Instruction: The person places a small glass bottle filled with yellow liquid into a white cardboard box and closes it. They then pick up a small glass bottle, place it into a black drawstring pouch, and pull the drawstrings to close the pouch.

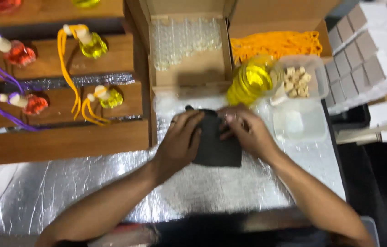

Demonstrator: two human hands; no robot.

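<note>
Foil-covered surface [212, 192] lying open toward the near edge, yellow liquid jar [250, 83], cardboard box of small glass bottles [189, 50] and clear plastic tub [301, 121] crowding the far side, wooden rack [61, 142] blocking the left.

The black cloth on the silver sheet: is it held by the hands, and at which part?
Both hands hold the black cloth: the left hand on its left edge, the right hand on its upper right edge.

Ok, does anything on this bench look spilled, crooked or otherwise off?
Nothing looks spilled or broken. The one oddity: the big yellow-liquid bottle seems tilted against the clear tub of small wooden caps; blur hides whether it is capped. Both hands, left hand and right hand, press a dark cloth on the foil-covered table.
</note>
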